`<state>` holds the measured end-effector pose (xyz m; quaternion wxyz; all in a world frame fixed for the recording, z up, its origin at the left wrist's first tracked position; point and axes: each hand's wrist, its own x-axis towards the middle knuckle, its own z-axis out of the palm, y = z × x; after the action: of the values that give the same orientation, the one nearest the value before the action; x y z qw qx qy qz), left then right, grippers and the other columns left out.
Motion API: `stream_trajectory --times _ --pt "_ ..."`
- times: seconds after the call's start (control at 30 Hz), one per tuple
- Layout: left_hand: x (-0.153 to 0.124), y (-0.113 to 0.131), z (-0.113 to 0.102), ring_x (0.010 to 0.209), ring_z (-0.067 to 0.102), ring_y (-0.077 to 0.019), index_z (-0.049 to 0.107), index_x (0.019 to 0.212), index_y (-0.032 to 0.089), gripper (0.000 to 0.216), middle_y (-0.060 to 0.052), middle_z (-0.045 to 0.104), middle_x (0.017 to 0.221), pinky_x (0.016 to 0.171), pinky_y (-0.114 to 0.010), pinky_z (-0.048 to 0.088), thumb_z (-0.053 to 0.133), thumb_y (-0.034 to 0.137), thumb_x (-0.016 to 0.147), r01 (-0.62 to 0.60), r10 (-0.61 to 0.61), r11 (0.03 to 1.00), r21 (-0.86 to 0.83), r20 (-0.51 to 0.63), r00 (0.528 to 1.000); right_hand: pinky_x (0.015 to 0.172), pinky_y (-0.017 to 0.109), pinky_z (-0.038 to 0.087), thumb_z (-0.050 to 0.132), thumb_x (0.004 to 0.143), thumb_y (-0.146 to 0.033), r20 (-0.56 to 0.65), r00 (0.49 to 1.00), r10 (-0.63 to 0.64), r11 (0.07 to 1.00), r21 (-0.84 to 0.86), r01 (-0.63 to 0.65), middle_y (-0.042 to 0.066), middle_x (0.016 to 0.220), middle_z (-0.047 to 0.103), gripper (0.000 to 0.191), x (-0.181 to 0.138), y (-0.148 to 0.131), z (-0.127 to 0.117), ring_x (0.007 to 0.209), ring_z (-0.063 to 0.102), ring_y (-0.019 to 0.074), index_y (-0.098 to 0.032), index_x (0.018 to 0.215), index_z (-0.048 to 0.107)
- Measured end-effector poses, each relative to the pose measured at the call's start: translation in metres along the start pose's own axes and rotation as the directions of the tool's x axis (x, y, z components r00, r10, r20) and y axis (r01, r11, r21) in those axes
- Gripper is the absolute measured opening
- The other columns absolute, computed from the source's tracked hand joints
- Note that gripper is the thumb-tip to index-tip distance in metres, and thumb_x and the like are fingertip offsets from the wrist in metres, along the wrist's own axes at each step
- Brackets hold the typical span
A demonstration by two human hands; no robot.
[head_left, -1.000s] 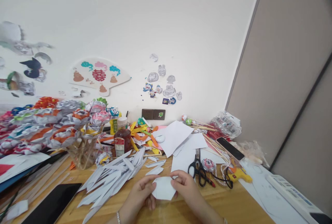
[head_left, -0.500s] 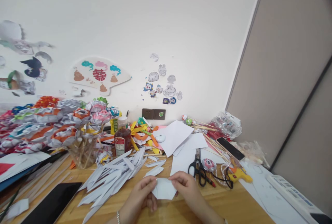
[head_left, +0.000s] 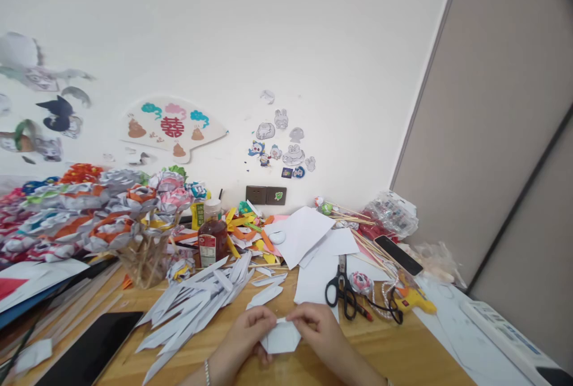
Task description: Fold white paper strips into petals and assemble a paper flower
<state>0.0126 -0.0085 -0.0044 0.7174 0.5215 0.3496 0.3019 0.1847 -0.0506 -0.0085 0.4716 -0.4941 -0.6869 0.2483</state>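
Observation:
A small piece of white paper [head_left: 281, 338] with angled edges is held low over the wooden table. My left hand [head_left: 251, 332] pinches its left side, with the thumb on top and the other fingers curled beneath. At the upper right corner, my right hand [head_left: 317, 327] grips the paper between thumb and fingers, close to my left fingertips. Just beyond the hands lie loose white paper petals [head_left: 265, 296]. A heap of folded white paper strips [head_left: 197, 305] spreads to the left. Black-handled scissors [head_left: 342, 290] rest to the right, on white sheets.
A black phone [head_left: 92, 347] lies at front left. Paper flowers [head_left: 111, 231] crowd the back left beside a jar of red-brown liquid [head_left: 212, 243]. On the right are a yellow glue gun [head_left: 414, 299], another phone [head_left: 399, 255] and a white power strip [head_left: 510, 338].
Both hands have come slightly down and toward me with the paper. My right fingers have shifted left along its top edge, nearer my left fingers.

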Motion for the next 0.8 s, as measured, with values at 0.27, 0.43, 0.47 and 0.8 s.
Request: stream_trajectory --times 0.27,0.43,0.47,0.8 --pt "0.0065 -0.0042 -0.0029 0.035 0.052 -0.0097 0.052 0.064 0.017 0.051 0.003 0.061 0.043 0.036 -0.019 0.038 0.07 0.062 0.049 -0.007 0.007 0.997 0.07 0.011 1.0 0.057 0.023 0.041 0.051 0.079 -0.031 0.056 0.995 0.077 0.989 0.124 -0.084 0.004 0.071 0.062 0.023 -0.0003 0.0 -0.001 0.063 0.054 0.0147 -0.013 0.082 0.065" --pt "0.0034 -0.0018 -0.0002 0.034 0.052 -0.01 0.051 0.066 0.018 0.053 0.003 0.061 0.044 0.037 -0.02 0.039 0.07 0.064 0.047 -0.016 0.016 0.992 0.121 0.0 1.0 0.051 0.021 0.033 0.052 0.079 -0.034 0.116 0.984 0.135 0.985 0.096 -0.146 -0.001 0.057 0.052 0.026 0.0009 0.001 0.0018 0.054 0.044 0.0107 -0.012 0.069 0.064" --pt "0.0033 -0.0018 0.0 0.034 0.051 -0.01 0.051 0.066 0.018 0.054 0.003 0.061 0.043 0.037 -0.02 0.039 0.069 0.064 0.046 -0.019 0.021 0.991 0.133 -0.008 1.0 0.05 0.02 0.032 0.053 0.078 -0.032 0.118 0.981 0.151 0.982 0.093 -0.162 -0.002 0.056 0.051 0.025 0.001 0.0004 0.0025 0.053 0.043 0.0102 -0.012 0.068 0.064" --pt "0.0017 -0.0037 0.0009 0.037 0.052 -0.012 0.05 0.066 0.018 0.052 0.003 0.059 0.046 0.039 -0.023 0.039 0.069 0.063 0.048 -0.028 0.037 0.979 0.203 -0.039 0.999 0.048 0.019 0.03 0.056 0.071 -0.023 0.126 0.961 0.247 0.951 0.157 -0.265 -0.004 0.053 0.048 0.013 0.0018 -0.0047 0.0049 0.051 0.041 0.0091 -0.014 0.062 0.06"
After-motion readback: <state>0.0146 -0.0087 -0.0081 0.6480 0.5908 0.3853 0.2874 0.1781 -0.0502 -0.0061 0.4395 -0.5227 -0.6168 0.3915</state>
